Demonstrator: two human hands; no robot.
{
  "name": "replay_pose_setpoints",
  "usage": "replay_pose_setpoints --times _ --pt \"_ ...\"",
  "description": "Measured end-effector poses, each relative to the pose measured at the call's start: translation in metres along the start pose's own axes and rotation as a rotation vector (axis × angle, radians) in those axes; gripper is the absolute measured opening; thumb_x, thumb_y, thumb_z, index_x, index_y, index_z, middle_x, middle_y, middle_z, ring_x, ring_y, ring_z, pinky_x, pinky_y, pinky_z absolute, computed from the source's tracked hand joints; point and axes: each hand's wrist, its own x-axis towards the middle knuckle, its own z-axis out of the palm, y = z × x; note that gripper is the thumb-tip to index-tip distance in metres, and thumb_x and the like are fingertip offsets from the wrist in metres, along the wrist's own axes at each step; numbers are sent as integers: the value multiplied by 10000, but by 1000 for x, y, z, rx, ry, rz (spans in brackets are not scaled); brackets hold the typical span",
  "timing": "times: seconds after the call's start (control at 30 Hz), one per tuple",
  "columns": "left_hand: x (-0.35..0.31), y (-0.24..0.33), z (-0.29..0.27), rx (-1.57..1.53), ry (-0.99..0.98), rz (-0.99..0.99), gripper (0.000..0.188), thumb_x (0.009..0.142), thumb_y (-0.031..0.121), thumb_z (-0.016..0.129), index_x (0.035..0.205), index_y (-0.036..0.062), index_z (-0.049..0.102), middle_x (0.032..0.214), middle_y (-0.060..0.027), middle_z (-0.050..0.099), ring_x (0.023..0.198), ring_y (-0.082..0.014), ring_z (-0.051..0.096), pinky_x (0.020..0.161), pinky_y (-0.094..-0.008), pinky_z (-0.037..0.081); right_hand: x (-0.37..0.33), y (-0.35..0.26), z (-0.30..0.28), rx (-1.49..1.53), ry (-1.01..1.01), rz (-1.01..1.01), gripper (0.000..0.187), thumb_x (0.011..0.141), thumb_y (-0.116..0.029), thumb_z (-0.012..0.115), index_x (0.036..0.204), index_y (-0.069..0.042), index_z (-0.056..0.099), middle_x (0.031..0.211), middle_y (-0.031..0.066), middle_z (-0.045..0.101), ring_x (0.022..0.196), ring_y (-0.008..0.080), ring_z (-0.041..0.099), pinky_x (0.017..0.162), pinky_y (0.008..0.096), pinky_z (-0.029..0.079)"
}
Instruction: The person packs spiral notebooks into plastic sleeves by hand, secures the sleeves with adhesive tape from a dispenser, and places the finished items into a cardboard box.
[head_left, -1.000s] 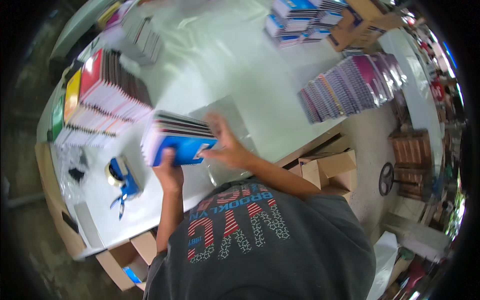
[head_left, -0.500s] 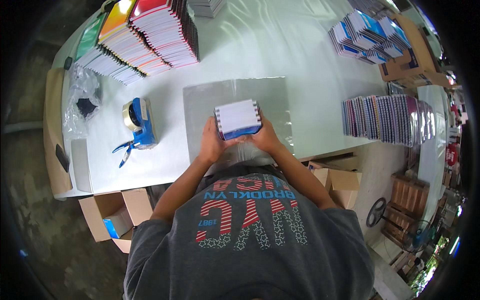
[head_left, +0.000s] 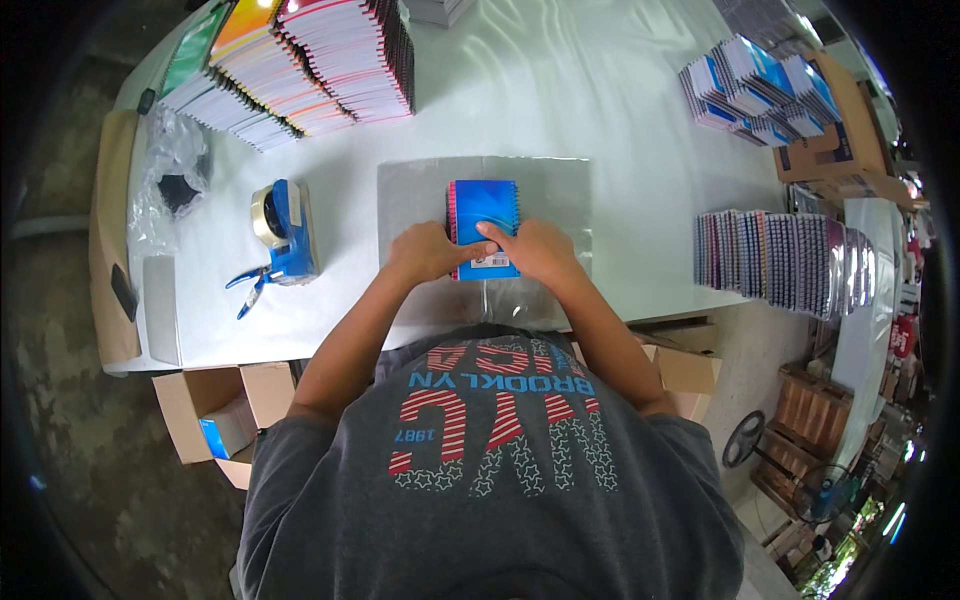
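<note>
A stack of small spiral notebooks (head_left: pixel 486 208) lies with a blue cover facing up; coils run down both its long sides. My left hand (head_left: pixel 424 252) grips its left edge, thumb across the lower part of the cover. On the opposite edge my right hand (head_left: pixel 541 250) is closed round it, its thumb also on top. Fingers under or behind the stack are hidden. Beneath it, a clear plastic sheet or bag (head_left: pixel 412 190) is spread flat on the white table (head_left: pixel 350 180).
Left of the plastic stand a blue tape dispenser (head_left: pixel 292 235) and blue-handled snips (head_left: pixel 252 289). Tall stacks of spiral notebooks (head_left: pixel 330 75) rise at the far left. More notebooks (head_left: pixel 765 85) and a wrapped row (head_left: pixel 770 255) stand right. An open carton (head_left: pixel 185 415) sits below the near-left edge.
The notebook stack has tipped from standing with its white page edges up to lying with the blue cover up. Both thumbs have moved onto the cover.
</note>
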Motion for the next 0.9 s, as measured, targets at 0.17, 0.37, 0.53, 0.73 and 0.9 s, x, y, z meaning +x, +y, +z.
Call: replay_pose_setpoints --times 0.17,0.37,0.53,0.73,0.9 --pt "-20 -32 8 -80 632 11 634 778 556 627 1104 12 600 925 -161 659 917 -312 629 806 -407 468 -23 12 6 16 277 -34 700 861 -609 449 933 65 625 939 262 626 898 387 614 782 474 472" --pt "-33 -160 38 -147 1684 -334 762 777 200 734 1338 -58 288 1259 -243 405 1165 -316 418 1020 -411 304 -31 101 51 -128 803 -152 540 886 -332 514 1262 52 461 1337 268 398 1258 450 332 1024 522 272" --pt "19 -207 22 -744 1379 -82 804 769 293 745 1334 -54 292 1266 -218 413 1133 -330 457 954 -375 377 -17 108 82 -243 812 -67 603 898 -299 484 1376 34 329 1493 247 149 1364 481 92 1069 586 119" --pt "29 -115 42 -73 1486 -158 768 824 368 661 1384 -10 296 1426 -258 266 1340 -402 208 1060 -553 172 -6 100 82 -250 852 -99 570 911 -285 460 1362 45 346 1485 230 207 1367 469 118 1066 605 105" --pt "31 -84 104 237 957 -60 671 915 419 487 1422 34 274 1511 -246 36 1392 -437 -44 1088 -578 11 -11 94 75 -192 715 -155 525 903 -266 491 1346 1 400 1481 206 240 1371 453 132 1069 605 102"
